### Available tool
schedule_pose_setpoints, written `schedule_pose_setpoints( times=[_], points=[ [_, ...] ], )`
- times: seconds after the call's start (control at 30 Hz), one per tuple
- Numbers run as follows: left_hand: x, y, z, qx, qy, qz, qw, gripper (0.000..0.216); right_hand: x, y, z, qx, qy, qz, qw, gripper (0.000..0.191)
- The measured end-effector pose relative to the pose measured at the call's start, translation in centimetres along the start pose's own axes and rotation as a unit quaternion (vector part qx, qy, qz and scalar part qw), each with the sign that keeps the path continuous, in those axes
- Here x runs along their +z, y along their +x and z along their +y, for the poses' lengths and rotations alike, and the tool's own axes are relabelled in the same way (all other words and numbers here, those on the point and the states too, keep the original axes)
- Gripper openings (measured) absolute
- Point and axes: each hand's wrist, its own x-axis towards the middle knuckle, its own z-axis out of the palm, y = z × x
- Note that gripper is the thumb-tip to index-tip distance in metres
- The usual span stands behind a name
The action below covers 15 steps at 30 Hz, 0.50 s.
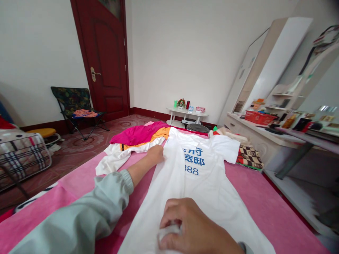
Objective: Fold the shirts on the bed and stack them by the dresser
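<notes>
A white T-shirt (212, 190) with blue printed characters lies spread on a pink bed cover (246, 190). Its left side is folded inward over part of the print, while the sleeve on the right lies flat. My left hand (156, 154) is closed on the shirt's folded edge near the shoulder; the fingertips are partly hidden. Close to me, my right hand (182, 225) pinches a bunch of the white cloth toward the hem. Beyond my left hand lies a heap of magenta, orange and white clothes (140, 135).
Folded patterned cloths (249, 155) lie at the bed's right edge. A dressing table (254, 130) with a red basket (259, 117) stands on the right. Further off are a folding chair (76, 109), a dark red door (106, 60) and a small white table (185, 111).
</notes>
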Motion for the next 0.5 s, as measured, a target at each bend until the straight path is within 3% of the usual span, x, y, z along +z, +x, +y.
schedule_pose_setpoints(
  times=[0.07,0.2,0.33,0.5],
  points=[
    [0.3,0.2,-0.2,-0.001,-0.005,0.003,1.000,0.023,0.2,0.0,-0.4,0.006,-0.010,-0.032,0.999,0.028],
    [1.2,0.4,-0.8,-0.005,-0.038,0.024,0.999,0.021,0.9,0.7,-0.1,-0.016,-0.037,-0.059,0.997,0.013],
    [1.7,0.7,-2.1,-0.014,-0.110,0.041,0.993,0.018,2.1,1.2,0.8,-0.037,-0.027,-0.038,0.998,0.011],
    [1.4,1.7,-4.3,-0.046,-0.225,0.038,0.973,0.018,2.6,1.5,1.3,-0.074,0.062,-0.006,0.995,0.013]
  ],
)
